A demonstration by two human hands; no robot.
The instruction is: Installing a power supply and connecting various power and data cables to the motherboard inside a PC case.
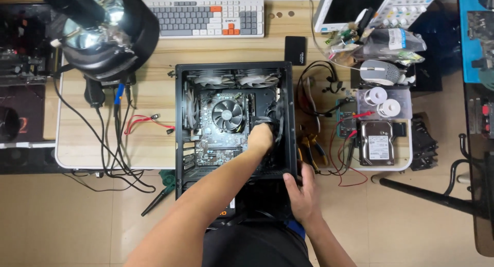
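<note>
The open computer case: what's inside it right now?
Inside the computer case: a motherboard with a round cooler fan, two pale fans along the far wall, and black cables. The left hand reaches in, covering whatever lies beneath it.

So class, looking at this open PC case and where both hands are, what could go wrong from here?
1. The left hand is deep inside the case among black cables right beside the CPU fan; a tug could perhaps pull a connector loose or snag the fan.
2. The case overhangs the table edge, steadied only by the right hand on its corner; it might tip or slide.
</note>
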